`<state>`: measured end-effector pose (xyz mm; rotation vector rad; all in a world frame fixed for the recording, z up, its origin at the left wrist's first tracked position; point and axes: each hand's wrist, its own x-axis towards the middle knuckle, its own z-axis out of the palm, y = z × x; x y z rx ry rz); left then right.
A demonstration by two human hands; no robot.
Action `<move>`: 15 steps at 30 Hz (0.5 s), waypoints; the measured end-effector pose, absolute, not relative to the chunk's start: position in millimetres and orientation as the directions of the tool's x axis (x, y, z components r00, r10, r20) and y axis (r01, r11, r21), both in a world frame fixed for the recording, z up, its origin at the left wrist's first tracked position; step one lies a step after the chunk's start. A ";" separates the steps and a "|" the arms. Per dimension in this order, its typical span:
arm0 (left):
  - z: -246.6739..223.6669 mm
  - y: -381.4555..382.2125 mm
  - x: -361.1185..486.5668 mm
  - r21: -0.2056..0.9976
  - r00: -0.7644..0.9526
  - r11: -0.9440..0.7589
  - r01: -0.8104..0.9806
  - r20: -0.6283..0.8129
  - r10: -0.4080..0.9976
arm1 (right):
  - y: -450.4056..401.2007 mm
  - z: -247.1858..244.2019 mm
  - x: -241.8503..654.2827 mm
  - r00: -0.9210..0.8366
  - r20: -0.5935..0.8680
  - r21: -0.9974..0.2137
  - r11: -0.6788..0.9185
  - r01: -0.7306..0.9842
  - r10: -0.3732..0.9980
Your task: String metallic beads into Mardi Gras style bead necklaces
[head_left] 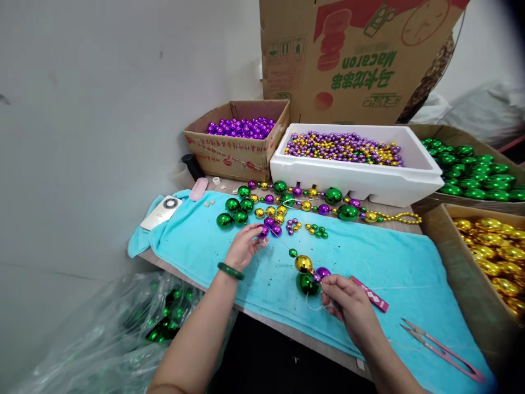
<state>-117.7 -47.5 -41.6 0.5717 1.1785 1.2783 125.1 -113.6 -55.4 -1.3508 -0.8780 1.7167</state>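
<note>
My left hand (243, 247), with a green bangle (231, 271) on the wrist, has its fingers closed around a purple bead (263, 231) beside a small group of purple beads (275, 228). A thin string runs from there to a small green bead (292, 253) and a gold bead (303, 264). My right hand (343, 295) pinches the strung beads near a small purple bead (317, 277). A large green bead (308, 284) hangs beside it, and a loop of white string curves below.
Finished bead strands (323, 209) lie behind loose green beads (232, 204) and gold beads (270, 210). Pink snips (445, 353) rest on the blue towel (394, 262) at right. A white foam box (353, 179), a purple-bead carton (229, 156) and a gold-bead carton (438, 235) border it.
</note>
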 end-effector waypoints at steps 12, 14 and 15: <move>-29.7 -55.9 -117.9 0.807 -0.077 0.207 -0.553 -0.297 0.952 | -115.2 -54.3 123.7 -0.130 -0.447 -0.880 -0.461 -0.112 0.885; -28.8 -55.9 -117.7 0.819 -0.086 0.204 -0.537 -0.294 0.952 | -114.9 -54.5 124.4 -0.133 -0.440 -0.887 -0.453 -0.087 0.888; -28.3 -55.9 -117.7 0.826 -0.092 0.199 -0.528 -0.289 0.953 | -114.7 -54.3 124.6 -0.132 -0.435 -0.892 -0.447 -0.075 0.891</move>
